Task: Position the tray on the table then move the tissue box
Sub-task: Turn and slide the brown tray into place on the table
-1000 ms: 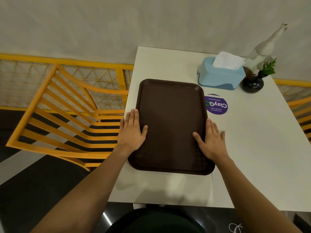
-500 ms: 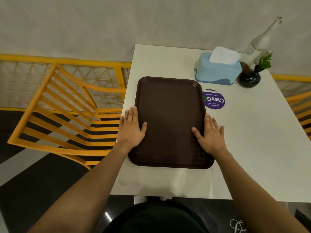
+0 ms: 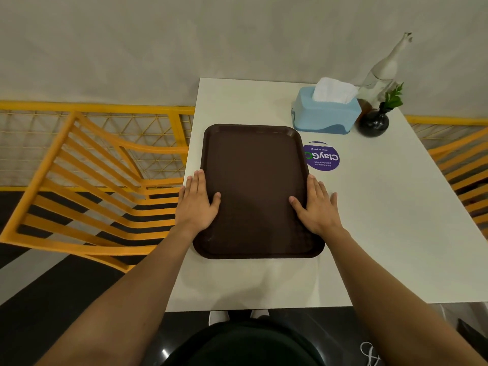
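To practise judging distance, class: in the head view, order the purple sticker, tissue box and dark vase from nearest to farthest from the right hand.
From the right hand:
1. Purple sticker, just beyond the fingertips.
2. Tissue box, farther back.
3. Dark vase, back right corner.

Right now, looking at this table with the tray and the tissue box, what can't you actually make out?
Head view, the only one:
- Small print on the purple sticker: upside down, too small; the tray rim covers its edge.
- Base of the clear bottle: hidden behind the tissue box and dark vase.
- Palms of the left hand and right hand: face down.
- Table legs: hidden under its top.
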Demonstrator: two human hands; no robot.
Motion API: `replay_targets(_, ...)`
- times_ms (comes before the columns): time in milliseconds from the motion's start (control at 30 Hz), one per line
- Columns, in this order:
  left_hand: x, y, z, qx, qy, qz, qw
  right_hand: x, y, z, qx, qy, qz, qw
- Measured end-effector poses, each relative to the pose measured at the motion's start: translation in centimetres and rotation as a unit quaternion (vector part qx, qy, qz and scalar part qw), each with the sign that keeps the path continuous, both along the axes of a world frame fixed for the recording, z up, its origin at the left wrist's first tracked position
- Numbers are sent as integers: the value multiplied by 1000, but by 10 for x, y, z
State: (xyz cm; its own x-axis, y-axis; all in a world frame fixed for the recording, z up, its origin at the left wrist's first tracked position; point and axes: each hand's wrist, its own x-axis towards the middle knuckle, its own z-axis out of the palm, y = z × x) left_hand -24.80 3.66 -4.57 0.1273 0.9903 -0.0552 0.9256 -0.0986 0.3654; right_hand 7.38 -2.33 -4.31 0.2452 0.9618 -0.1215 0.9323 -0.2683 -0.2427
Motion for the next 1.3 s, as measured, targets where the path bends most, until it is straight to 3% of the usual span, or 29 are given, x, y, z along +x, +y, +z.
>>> replay_targets(800, -10, 2, 0, 9, -45, -19, 999, -12, -10, 5, -7, 14, -26, 1000)
replay_targets(933, -11, 2, 5, -12, -96, -12, 995, -11, -13, 11, 9, 60, -29, 998)
replay_targets(1133, -15, 4, 23, -31, -188, 1, 982, 15, -25, 25, 104, 240, -107, 959)
replay_targets(1300, 19, 16, 43, 30, -194, 7, 981, 61, -23, 29, 138, 255, -157, 944)
